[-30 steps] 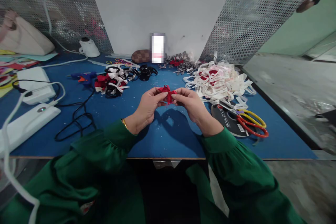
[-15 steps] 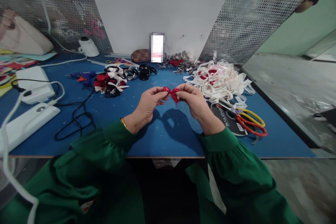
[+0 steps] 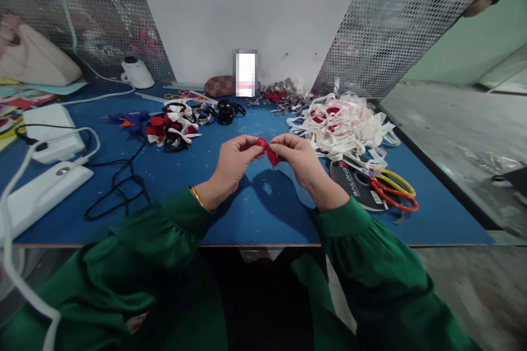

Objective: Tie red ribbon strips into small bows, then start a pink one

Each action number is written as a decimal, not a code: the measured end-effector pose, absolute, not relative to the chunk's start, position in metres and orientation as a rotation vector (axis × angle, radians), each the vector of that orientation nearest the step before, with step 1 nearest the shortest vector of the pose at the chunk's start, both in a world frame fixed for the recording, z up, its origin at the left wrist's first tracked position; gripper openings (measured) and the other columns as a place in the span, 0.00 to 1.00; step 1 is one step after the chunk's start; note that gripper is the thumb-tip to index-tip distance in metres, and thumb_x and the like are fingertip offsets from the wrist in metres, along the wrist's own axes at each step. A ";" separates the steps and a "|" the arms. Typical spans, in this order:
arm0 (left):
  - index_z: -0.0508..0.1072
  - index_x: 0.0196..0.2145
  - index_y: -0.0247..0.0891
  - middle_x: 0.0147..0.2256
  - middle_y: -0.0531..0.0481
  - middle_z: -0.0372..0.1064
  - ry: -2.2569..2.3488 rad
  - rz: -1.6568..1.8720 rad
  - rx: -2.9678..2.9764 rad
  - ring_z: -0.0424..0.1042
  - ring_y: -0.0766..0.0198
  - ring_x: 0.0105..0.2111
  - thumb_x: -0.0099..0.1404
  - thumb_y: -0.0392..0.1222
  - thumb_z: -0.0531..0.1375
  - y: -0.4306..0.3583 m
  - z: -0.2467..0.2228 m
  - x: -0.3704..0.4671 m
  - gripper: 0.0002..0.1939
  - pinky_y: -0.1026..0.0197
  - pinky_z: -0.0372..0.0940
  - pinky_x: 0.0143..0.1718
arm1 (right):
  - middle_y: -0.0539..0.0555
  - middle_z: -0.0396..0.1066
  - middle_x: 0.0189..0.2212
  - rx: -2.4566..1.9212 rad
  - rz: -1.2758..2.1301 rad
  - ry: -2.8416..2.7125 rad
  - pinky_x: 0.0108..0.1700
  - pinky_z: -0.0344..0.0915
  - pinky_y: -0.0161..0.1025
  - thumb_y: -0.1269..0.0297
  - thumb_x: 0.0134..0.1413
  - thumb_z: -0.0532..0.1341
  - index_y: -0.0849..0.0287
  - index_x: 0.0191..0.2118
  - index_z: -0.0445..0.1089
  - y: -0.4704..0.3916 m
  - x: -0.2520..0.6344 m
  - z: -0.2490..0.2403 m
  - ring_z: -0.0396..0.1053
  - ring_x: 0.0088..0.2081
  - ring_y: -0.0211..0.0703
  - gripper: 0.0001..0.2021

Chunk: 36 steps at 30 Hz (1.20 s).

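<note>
A small red ribbon bow (image 3: 272, 157) is held up over the blue table, between my two hands. Thumb and fingers of my left hand (image 3: 234, 162) pinch its left loop. My right hand (image 3: 300, 162) pinches it near the middle and right side, and the fingertips cover part of it. One end of the ribbon hangs down between the hands. Left of my hands lies a cluster of red, white and black bow hair ties (image 3: 175, 127). A heap of white and pink ribbon pieces (image 3: 343, 126), with some red ones, is beyond my right hand.
Scissors with red and yellow handles (image 3: 393, 189) lie on a black card (image 3: 354, 186) at right. A blue glue gun (image 3: 132, 119), black cable (image 3: 117, 189) and white power strip (image 3: 49, 194) are at left. A phone (image 3: 246, 74) stands by the wall near metal clips (image 3: 284, 92).
My right hand's fingertips have shifted slightly left, closer to the bow's middle. More of the bow's hanging end shows below them. The left hand keeps its pinch.
</note>
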State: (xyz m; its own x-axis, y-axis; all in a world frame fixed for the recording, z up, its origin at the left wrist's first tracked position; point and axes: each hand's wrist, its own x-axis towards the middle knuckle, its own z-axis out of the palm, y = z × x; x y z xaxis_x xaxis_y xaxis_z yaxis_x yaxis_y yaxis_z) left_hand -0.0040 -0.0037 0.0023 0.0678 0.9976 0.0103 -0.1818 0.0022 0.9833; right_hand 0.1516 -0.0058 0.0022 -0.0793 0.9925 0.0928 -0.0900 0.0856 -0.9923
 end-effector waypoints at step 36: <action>0.78 0.29 0.35 0.26 0.49 0.76 1.063 1.247 1.319 0.72 0.66 0.27 0.52 0.41 0.69 -0.004 0.001 -0.004 0.08 0.62 0.66 0.32 | 0.47 0.66 0.19 -1.019 1.030 -1.459 0.26 0.54 0.36 0.61 0.50 0.66 0.59 0.26 0.70 -0.006 0.157 0.006 0.60 0.22 0.34 0.09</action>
State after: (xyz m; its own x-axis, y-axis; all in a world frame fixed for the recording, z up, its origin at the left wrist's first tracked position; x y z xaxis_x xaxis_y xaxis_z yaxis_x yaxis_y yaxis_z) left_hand -0.0035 -0.0037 0.0006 0.0852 0.9885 0.1249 -0.0333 -0.1224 0.9919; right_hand 0.1566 -0.0056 0.0060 -0.1066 0.9587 0.2636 0.0722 0.2718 -0.9596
